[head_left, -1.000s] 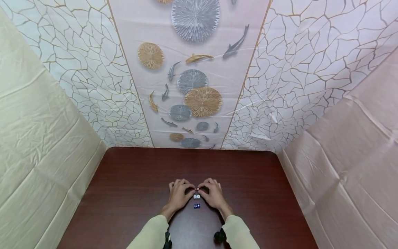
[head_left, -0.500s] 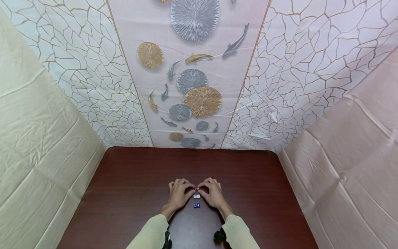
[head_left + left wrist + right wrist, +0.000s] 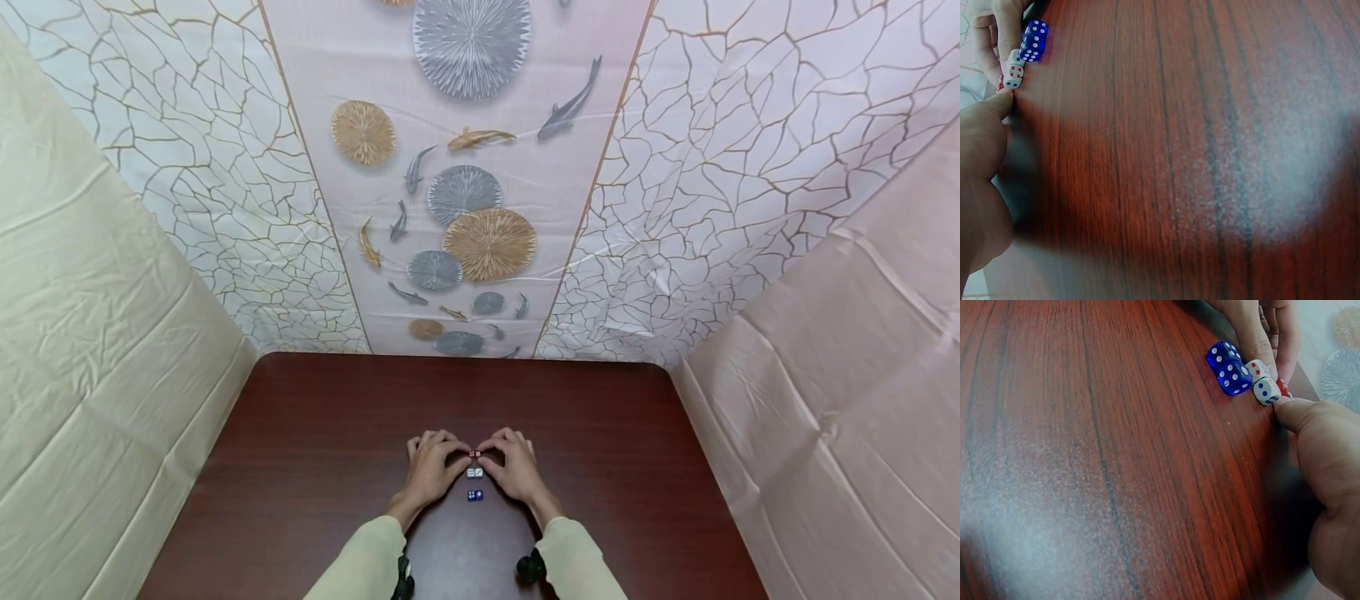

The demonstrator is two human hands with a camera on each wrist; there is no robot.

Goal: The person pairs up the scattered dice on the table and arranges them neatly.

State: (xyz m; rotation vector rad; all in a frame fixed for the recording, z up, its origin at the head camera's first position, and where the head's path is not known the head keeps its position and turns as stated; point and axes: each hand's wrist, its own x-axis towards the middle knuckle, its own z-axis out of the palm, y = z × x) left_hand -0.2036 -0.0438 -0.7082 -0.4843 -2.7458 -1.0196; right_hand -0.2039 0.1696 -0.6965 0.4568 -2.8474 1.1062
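Two red dice (image 3: 475,454) stand side by side on the table, between my two hands. My left hand (image 3: 430,472) pinches the left end of this pair with thumb and forefinger; my right hand (image 3: 515,470) does the same at the right end. In the right wrist view only a sliver of red die (image 3: 1283,388) shows behind the right thumb (image 3: 1294,414). Just nearer to me lies a pair of white dice (image 3: 1265,391) with red and blue pips. Nearest of all is a pair of clear blue dice (image 3: 1233,376) with white pips, the two touching.
The dark red wooden table (image 3: 337,400) reaches back to a patterned cloth wall (image 3: 450,200). Pale cloth sides (image 3: 97,333) rise at left and right. Black wrist devices (image 3: 531,569) sit by the sleeve cuffs.
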